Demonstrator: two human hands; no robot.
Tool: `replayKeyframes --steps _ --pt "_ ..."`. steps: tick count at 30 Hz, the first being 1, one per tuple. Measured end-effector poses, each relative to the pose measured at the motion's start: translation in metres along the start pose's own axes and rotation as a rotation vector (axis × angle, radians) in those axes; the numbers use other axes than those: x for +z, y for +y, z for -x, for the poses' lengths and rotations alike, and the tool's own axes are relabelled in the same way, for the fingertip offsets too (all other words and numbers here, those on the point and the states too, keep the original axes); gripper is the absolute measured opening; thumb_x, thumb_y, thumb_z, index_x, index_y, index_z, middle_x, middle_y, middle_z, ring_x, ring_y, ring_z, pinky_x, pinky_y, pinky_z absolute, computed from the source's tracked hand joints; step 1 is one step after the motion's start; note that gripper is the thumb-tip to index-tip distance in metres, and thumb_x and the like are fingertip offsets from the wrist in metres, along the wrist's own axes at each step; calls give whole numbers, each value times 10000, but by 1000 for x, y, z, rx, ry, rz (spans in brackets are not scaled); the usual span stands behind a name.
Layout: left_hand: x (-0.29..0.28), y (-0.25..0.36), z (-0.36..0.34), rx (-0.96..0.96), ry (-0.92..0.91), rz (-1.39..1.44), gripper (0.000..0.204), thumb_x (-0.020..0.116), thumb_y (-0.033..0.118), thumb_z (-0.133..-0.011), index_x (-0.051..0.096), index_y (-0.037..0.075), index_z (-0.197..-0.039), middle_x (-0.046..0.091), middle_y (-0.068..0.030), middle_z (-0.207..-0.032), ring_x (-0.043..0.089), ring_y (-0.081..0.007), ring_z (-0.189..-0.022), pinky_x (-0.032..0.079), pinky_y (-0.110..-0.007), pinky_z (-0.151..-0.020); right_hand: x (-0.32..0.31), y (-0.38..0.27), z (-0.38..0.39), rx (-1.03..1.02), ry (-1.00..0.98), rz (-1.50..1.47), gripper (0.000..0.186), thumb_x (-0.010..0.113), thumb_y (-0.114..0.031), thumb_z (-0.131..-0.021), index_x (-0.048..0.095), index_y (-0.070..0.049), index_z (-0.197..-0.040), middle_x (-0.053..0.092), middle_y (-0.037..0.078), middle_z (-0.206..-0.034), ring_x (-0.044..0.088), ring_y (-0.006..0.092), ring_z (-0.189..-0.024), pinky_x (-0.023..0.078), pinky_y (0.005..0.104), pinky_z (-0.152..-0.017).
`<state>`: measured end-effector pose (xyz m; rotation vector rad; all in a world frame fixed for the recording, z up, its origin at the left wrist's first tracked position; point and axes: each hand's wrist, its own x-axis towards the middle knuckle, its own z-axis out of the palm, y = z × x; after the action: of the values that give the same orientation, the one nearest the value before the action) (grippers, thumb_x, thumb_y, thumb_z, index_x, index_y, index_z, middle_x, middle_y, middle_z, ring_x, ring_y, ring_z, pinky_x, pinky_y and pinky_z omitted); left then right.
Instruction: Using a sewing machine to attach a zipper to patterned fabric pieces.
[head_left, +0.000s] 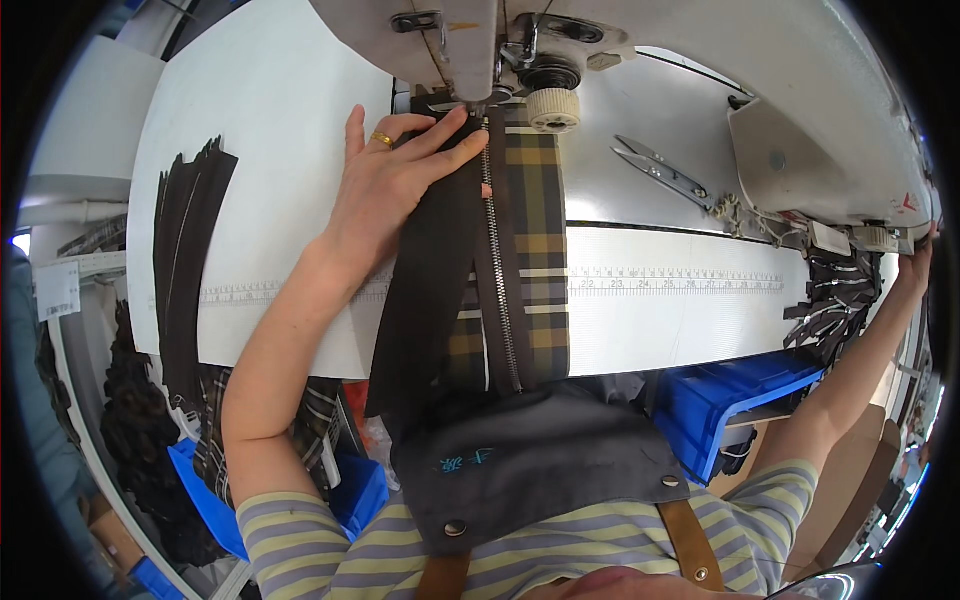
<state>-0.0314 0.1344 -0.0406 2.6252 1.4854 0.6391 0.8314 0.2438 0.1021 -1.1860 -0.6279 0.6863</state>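
Zipper (502, 280) lies on plaid fabric (537, 180), far end under the sewing machine (720, 30); left hand (385, 190), spread flat, presses dark cloth (432, 270) there; right hand (918, 264) reaches the machine's right end, grip unclear!

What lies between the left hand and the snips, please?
From the left hand to the snips, the head view shows the zipper, then plaid fabric, then bare metal plate.

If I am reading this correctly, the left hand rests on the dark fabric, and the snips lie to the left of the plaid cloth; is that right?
Not quite: the snips lie to the right of the plaid cloth, as the head view shows.
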Motion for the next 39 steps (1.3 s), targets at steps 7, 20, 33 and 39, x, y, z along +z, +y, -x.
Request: replayKeyframes --steps 7,20,33,39 --pt "2 0 1 -2 21 -4 477 735 264 -772 666 237 -1243 600 -42 -1355 538 -240 -1194 124 -619 -1137 25 36 41 -156 67 86 509 478 -385 -1010 497 -23 -1367 546 159 -1380 516 329 -1267 407 494 -1094" --pt "4 -2 2 -2 6 -42 474 709 256 -799 646 249 -1268 580 -34 -1381 526 -248 -1219 129 -633 -1133 347 181 459 -942 -1246 870 464 531 -278 -983 476 -10 -1357 510 185 -1386 477 367 -1280 393 458 -1027" --pt "6 -6 4 -13 -14 -61 525 667 157 -805 609 294 -1308 562 9 -1400 521 -231 -1222 146 -653 -1130 390 208 465 -1325 -1092 792 374 646 -87 -781 656 -118 -1154 655 77 -1114 590 248 -1097 430 416 -906" --pt "6 -5 4 0 -3 -61 565 692 112 -765 616 283 -1298 571 8 -1390 529 -235 -1211 163 -662 -1121 393 216 474 -1314 -1087 972 377 645 -72 -754 663 -110 -1129 654 67 -1119 586 252 -1096 425 406 -924"
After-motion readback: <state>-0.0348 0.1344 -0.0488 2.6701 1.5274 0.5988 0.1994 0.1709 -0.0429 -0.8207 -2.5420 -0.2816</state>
